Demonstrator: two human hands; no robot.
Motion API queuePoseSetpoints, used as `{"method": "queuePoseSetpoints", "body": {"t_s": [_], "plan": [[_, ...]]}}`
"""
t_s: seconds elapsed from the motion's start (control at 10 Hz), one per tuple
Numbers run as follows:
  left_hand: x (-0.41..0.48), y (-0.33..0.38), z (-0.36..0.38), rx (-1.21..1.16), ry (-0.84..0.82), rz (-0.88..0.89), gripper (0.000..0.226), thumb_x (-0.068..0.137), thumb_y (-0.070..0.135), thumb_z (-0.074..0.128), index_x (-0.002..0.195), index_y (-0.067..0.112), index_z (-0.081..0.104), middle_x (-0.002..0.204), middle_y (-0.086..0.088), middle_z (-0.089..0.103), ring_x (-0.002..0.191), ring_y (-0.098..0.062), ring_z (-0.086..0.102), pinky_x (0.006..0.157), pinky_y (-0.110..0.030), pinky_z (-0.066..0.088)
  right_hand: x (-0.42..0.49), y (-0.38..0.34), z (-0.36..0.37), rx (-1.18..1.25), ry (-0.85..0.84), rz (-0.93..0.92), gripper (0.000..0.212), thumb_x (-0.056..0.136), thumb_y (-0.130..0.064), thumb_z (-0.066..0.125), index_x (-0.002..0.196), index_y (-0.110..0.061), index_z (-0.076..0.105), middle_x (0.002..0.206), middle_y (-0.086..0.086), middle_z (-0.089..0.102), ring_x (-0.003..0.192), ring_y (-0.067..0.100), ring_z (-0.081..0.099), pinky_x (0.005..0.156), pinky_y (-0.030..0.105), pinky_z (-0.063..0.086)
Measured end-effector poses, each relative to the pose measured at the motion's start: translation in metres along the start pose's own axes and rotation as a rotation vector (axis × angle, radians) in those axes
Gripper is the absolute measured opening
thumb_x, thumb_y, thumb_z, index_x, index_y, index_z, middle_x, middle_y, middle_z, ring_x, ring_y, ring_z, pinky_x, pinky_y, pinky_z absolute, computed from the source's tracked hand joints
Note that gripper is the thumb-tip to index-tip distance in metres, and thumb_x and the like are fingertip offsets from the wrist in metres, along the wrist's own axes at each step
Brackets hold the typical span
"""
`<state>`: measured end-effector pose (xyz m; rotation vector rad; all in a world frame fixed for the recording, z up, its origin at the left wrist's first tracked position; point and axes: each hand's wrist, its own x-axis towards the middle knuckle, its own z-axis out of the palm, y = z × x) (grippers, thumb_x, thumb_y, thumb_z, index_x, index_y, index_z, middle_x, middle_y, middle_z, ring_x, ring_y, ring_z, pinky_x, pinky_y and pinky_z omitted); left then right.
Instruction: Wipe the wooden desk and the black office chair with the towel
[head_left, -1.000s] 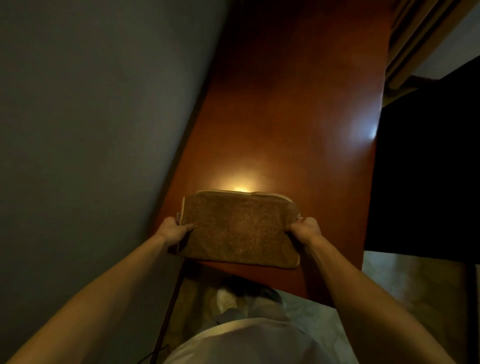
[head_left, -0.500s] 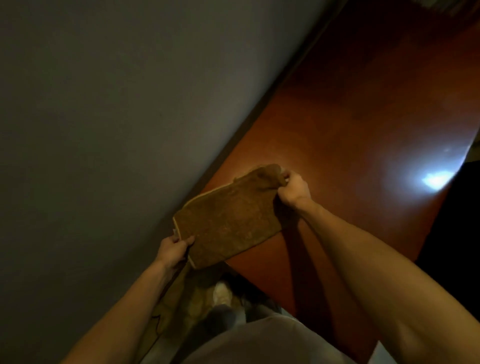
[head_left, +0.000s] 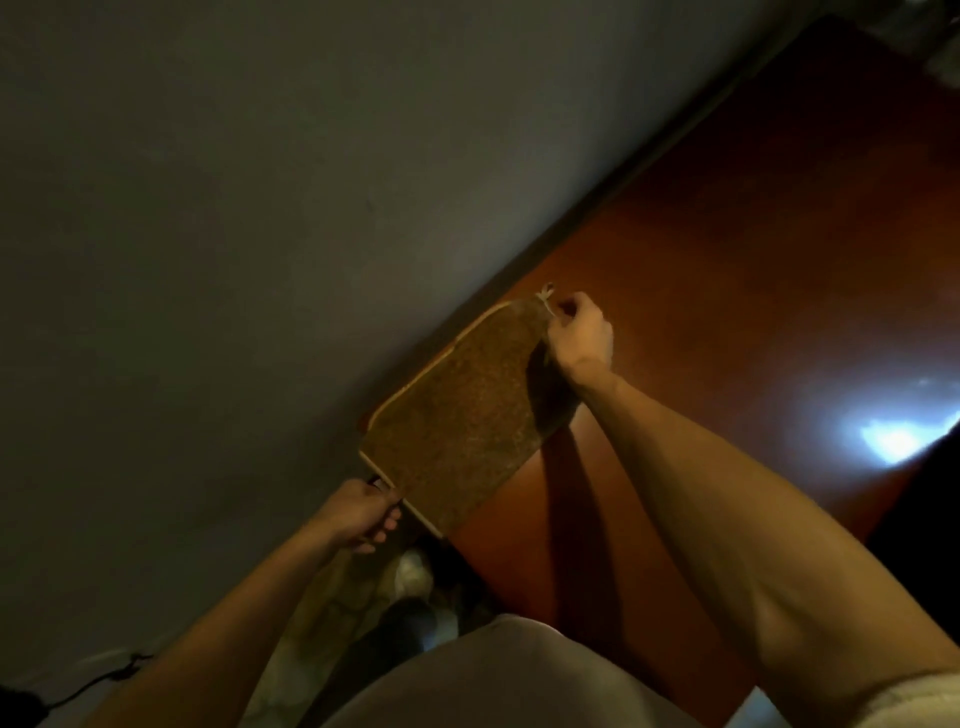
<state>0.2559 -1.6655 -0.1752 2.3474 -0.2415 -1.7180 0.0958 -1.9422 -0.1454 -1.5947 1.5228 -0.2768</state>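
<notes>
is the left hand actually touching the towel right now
Touching. The head view shows the left hand pinching the near corner of the towel, with the cloth's edge running in between thumb and fingers.

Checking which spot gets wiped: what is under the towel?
The towel, gripped by the left hand and right hand, is stretched over the corner of the wooden desk beside the wall. The wood beneath is covered; whether it touches there cannot be told.
</notes>
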Motion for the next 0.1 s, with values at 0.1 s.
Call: {"method": "queuePoseSetpoints", "body": {"t_s": [0.1], "plan": [[-0.0007, 0.0059, -0.0111, 0.217, 0.112, 0.080, 0.045, 0.104, 0.039, 0.055, 0.069, 0.014, 0.067, 0.061, -0.001, 0.066, 0.057, -0.018, 0.063, 0.061, -0.027, 0.051, -0.0273, 0.0219, -0.0009, -0.057, 0.030, 0.021, 0.034, 0.102, -0.012, 0.055, 0.136, -0.016, 0.056, 0.136, 0.007, 0.059, 0.124, 0.024, 0.057, 0.105, 0.045, 0.051]]}}
